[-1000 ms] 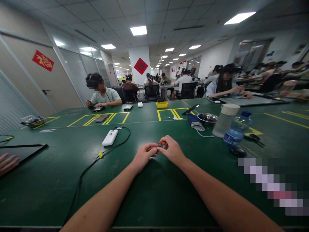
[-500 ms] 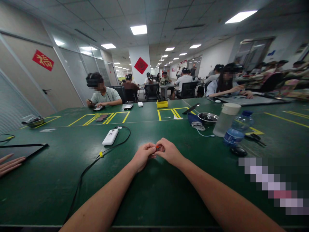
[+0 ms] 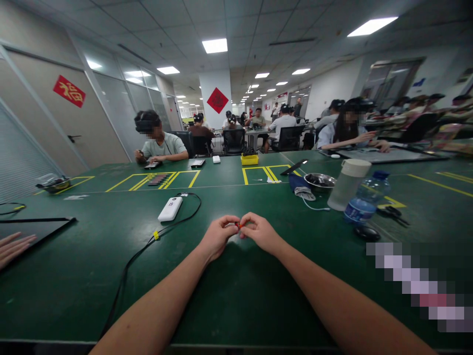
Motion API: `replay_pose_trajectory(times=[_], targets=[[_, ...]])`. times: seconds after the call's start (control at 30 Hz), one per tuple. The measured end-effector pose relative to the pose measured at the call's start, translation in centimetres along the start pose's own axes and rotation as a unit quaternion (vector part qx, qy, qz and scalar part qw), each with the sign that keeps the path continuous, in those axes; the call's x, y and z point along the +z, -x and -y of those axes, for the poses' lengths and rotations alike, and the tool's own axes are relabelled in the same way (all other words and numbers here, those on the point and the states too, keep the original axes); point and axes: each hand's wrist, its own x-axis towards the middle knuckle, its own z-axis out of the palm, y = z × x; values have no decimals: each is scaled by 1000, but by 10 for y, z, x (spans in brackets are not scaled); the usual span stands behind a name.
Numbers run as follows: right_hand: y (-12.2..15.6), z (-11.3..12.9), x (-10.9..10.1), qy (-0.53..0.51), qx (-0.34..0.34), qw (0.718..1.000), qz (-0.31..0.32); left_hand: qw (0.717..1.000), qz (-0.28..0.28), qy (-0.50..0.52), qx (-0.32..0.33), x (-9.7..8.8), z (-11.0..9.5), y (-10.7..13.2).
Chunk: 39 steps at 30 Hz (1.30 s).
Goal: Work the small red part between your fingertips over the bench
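Head view: on the green table (image 3: pixel 236 308), a white power bank (image 3: pixel 170 209) lies left of centre, its black cable (image 3: pixel 127 268) trailing to the near edge; a blue-labelled bottle (image 3: pixel 362 209) and black mouse (image 3: pixel 367 233) occupy the right side, a yellow tray (image 3: pixel 250 159) the far edge. Left hand (image 3: pixel 219 237) and right hand (image 3: pixel 259 232) meet before the near edge's middle — forearms converging, fingertips pinched narrowly on a small orange-red piece (image 3: pixel 239 226), mostly hidden between them.

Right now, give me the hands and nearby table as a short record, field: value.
left hand: fingertips pinching small red-orange item
right hand: fingertips on the same item
item detail: mostly covered, too small to identify
surface: green table
left of hands: white box marked 15
right of hands: black mouse, blue-labelled bottle, bottle upright
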Motion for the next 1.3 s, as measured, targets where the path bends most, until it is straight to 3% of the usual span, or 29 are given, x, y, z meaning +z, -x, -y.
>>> replay_pose_trajectory(times=[0.33,0.67,0.9,1.03,1.17,1.3], targets=[[1,-1,5,-129,48,990,-14,982,-15,-167,88,0,-2,0],[-2,-6,4,-30,5,998,-59,989,-46,-134,41,6,-3,0],[-2,-5,5,-55,8,998,-41,987,-27,-149,46,8,-5,2],[-3,-5,6,-49,12,997,-50,987,-53,-146,38,7,-6,2],[-4,-7,5,-14,17,998,-66,992,-87,-83,31,4,-5,-1],[-3,-9,3,-68,42,994,-79,994,-110,25,-12,2,-2,-3]])
